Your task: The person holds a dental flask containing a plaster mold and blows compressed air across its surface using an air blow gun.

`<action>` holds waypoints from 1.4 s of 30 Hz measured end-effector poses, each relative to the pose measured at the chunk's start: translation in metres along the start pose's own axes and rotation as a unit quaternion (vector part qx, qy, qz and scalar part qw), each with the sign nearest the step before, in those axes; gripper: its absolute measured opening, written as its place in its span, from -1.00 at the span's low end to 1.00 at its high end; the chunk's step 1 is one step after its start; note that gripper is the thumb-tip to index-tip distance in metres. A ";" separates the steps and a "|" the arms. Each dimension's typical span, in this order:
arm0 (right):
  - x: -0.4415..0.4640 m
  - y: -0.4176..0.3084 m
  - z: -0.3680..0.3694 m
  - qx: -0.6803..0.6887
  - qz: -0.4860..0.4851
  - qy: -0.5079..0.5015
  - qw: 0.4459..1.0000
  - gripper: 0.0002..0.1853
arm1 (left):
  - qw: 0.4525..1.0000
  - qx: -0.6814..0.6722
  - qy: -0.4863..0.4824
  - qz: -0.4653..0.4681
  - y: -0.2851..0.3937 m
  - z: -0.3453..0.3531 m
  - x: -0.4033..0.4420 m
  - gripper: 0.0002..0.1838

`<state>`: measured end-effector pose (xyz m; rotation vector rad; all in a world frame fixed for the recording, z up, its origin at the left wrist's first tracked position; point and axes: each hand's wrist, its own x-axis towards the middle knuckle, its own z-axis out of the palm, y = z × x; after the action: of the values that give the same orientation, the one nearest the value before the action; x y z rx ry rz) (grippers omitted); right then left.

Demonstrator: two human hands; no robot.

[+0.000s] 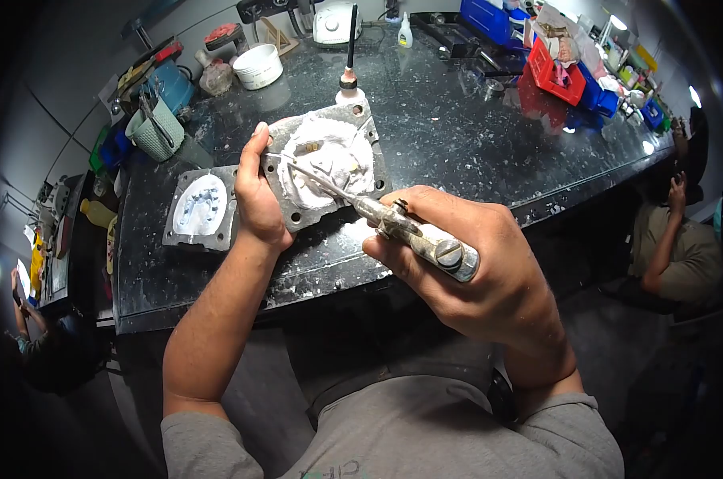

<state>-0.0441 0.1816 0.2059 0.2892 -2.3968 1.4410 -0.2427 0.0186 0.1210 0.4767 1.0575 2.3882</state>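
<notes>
A square grey metal flask half (pixel 371 146) with white plaster (pixel 309 190) inside is tilted up at the bench's front. My left hand (pixel 257 195) grips its left edge. Closed around a metal hand tool (pixel 413 238) is my right hand (pixel 481 255); the tool's thin tip reaches over the plaster. Small yellowish spots show in the plaster's upper part. Left of my left wrist, a second flask half (pixel 221 239) lies on the bench, with a white plaster mould (pixel 199 206) marked by a dark arch.
The black bench (pixel 449 152) holds a brush bottle (pixel 349 89), a white bowl (pixel 257 67), a glue bottle (pixel 405 32), a green basket (pixel 155 132) of tools and a red bin (pixel 554 78). Other people sit at right (pixel 677 247) and far left (pixel 54 343).
</notes>
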 end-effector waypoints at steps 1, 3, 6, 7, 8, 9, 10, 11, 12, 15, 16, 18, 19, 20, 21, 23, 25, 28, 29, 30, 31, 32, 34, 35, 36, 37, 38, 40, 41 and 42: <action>0.000 0.000 0.000 -0.006 -0.006 0.000 1.000 -0.83 | 1.000 0.004 0.005 0.006 0.000 0.001 0.000 -0.43; 0.000 0.000 0.001 -0.009 -0.009 -0.002 1.000 -0.83 | 1.000 0.005 0.004 0.009 0.000 0.002 0.000 -0.44; -0.001 -0.002 0.003 -0.014 -0.021 0.014 1.000 -0.83 | 1.000 0.004 0.004 0.012 0.000 0.004 -0.001 -0.44; -0.001 -0.003 0.003 -0.016 -0.026 0.022 0.999 -0.83 | 1.000 0.003 0.004 0.013 0.000 0.004 -0.001 -0.44; -0.001 -0.003 0.002 -0.016 -0.021 0.013 1.000 -0.82 | 1.000 0.002 0.003 0.016 0.000 0.003 -0.001 -0.44; 0.000 -0.004 0.001 -0.016 -0.017 0.005 1.000 -0.82 | 1.000 0.001 0.002 0.020 -0.001 0.003 -0.001 -0.44; 0.000 -0.005 0.000 -0.017 -0.013 -0.004 1.000 -0.82 | 1.000 0.000 0.000 0.024 -0.001 0.002 0.000 -0.44; 0.000 -0.005 0.000 -0.015 -0.008 -0.002 1.000 -0.82 | 1.000 0.002 0.000 0.027 0.000 0.002 0.000 -0.44; 0.000 -0.004 0.001 -0.013 -0.003 0.000 1.000 -0.81 | 1.000 0.005 0.001 0.028 0.000 0.001 0.000 -0.45; 0.000 -0.007 -0.002 -0.011 0.034 -0.040 0.999 -0.81 | 1.000 0.002 0.009 0.026 -0.001 0.000 0.001 -0.45; 0.000 -0.008 -0.004 -0.012 0.050 -0.060 0.997 -0.81 | 1.000 0.000 0.012 0.024 -0.001 -0.001 0.001 -0.44; 0.000 -0.007 -0.001 -0.017 0.028 -0.037 0.999 -0.80 | 1.000 0.003 0.004 0.022 -0.001 -0.007 0.003 -0.40; -0.001 -0.007 0.000 -0.020 0.017 -0.026 0.999 -0.80 | 1.000 0.005 0.001 0.021 -0.002 -0.009 0.004 -0.37; -0.002 -0.006 0.001 -0.023 0.019 -0.030 0.999 -0.79 | 1.000 0.003 0.005 0.021 -0.002 -0.010 0.004 -0.37; -0.002 -0.006 0.001 -0.027 0.021 -0.034 0.999 -0.78 | 1.000 0.002 0.009 0.021 -0.003 -0.010 0.004 -0.37; -0.003 -0.005 0.002 -0.030 0.018 -0.038 0.999 -0.77 | 1.000 0.002 0.010 0.022 -0.003 -0.010 0.005 -0.36; -0.003 -0.004 0.002 -0.027 0.010 -0.038 0.999 -0.77 | 1.000 0.005 0.006 0.024 -0.002 -0.011 0.004 -0.36; -0.005 -0.006 0.000 -0.049 0.023 -0.050 0.997 -0.78 | 1.000 -0.002 0.005 0.023 -0.002 -0.009 0.004 -0.35; -0.006 -0.006 -0.001 -0.048 0.024 -0.053 0.997 -0.78 | 1.000 -0.001 0.006 0.021 -0.002 -0.006 0.003 -0.37; -0.006 -0.006 -0.002 -0.047 0.026 -0.056 0.997 -0.79 | 1.000 0.000 0.008 0.018 0.000 -0.002 0.001 -0.39; -0.007 -0.006 -0.003 -0.045 0.026 -0.058 0.997 -0.80 | 1.000 0.001 0.009 0.016 0.001 0.001 0.000 -0.40; -0.008 -0.007 -0.004 -0.037 0.027 -0.053 0.998 -0.80 | 1.000 -0.011 0.010 0.010 0.002 0.001 -0.001 -0.39; -0.010 -0.009 -0.004 -0.020 0.028 -0.045 0.998 -0.81 | 0.999 -0.035 0.012 -0.001 0.004 0.000 -0.001 -0.37; -0.010 -0.010 -0.004 -0.023 0.028 -0.046 0.998 -0.80 | 0.999 -0.036 0.020 -0.002 0.004 -0.001 -0.001 -0.36; -0.011 -0.010 -0.005 -0.027 0.028 -0.047 0.998 -0.80 | 0.999 -0.038 0.028 -0.004 0.004 -0.003 0.001 -0.35; -0.011 -0.010 -0.005 -0.032 0.028 -0.047 0.998 -0.80 | 0.999 -0.040 0.034 -0.005 0.004 -0.004 0.002 -0.34; -0.011 -0.011 -0.005 -0.033 0.035 -0.051 0.998 -0.79 | 0.998 -0.041 0.042 -0.004 0.004 -0.005 0.002 -0.34; -0.010 -0.011 -0.005 -0.036 0.047 -0.060 0.996 -0.78 | 0.998 -0.050 0.036 -0.003 0.004 -0.004 0.002 -0.32; -0.010 -0.012 -0.005 -0.032 0.051 -0.057 0.997 -0.77 | 0.998 -0.055 0.034 -0.003 0.004 -0.003 0.002 -0.31; -0.010 -0.014 -0.006 -0.029 0.054 -0.053 0.997 -0.76 | 0.998 -0.060 0.029 -0.003 0.004 -0.004 0.001 -0.30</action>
<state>-0.0287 0.1802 0.2161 0.2298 -2.5707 1.4326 -0.2468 0.0147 0.1222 0.3630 0.9307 2.4569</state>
